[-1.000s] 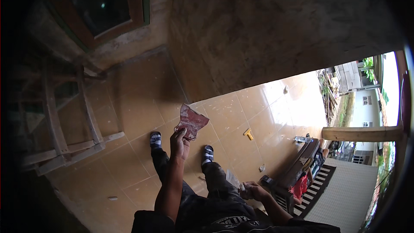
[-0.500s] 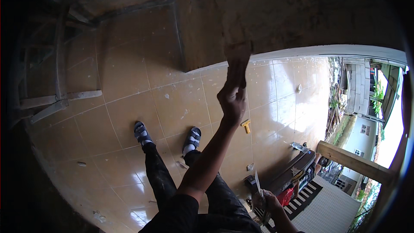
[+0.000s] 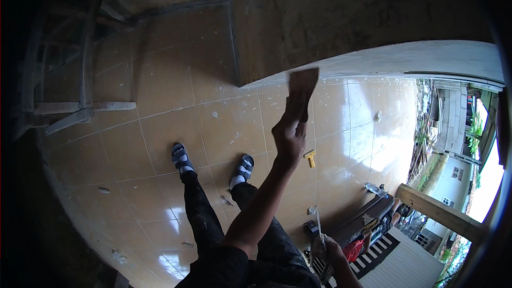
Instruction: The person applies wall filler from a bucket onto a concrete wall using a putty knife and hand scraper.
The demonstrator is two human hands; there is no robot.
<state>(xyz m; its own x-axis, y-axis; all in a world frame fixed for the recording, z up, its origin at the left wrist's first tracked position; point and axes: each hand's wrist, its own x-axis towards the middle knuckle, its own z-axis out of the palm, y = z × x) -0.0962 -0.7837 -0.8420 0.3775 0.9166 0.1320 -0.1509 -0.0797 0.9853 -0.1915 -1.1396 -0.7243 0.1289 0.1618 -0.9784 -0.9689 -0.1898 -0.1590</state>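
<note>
My left hand [image 3: 290, 141] reaches up and forward, closed around a flat putty knife. The broad brown-looking blade of this putty knife [image 3: 304, 81] overlaps the lower edge of the grey wall [image 3: 362, 18]; whether it touches cannot be told. At the lower right, my right hand [image 3: 332, 249] is closed on a thin pale flat blade [image 3: 318, 218] seen nearly edge-on. Something crumpled and whitish is bunched at that hand, its kind unclear. A yellow scraper [image 3: 311, 158] lies on the tiled floor beyond my right foot.
Tan floor tiles [image 3: 165, 144] carry white flecks and scraps. A wooden frame [image 3: 85, 82] stands at the left. At right are a dark bench [image 3: 362, 216], a clear bottle [image 3: 375, 189], a wooden beam [image 3: 440, 205], and part of another person near something red [image 3: 353, 249].
My left hand's putty knife has come down from the wall face to its lower edge, and its blade shows more fully. The view has shifted slightly. My right hand keeps its hold.
</note>
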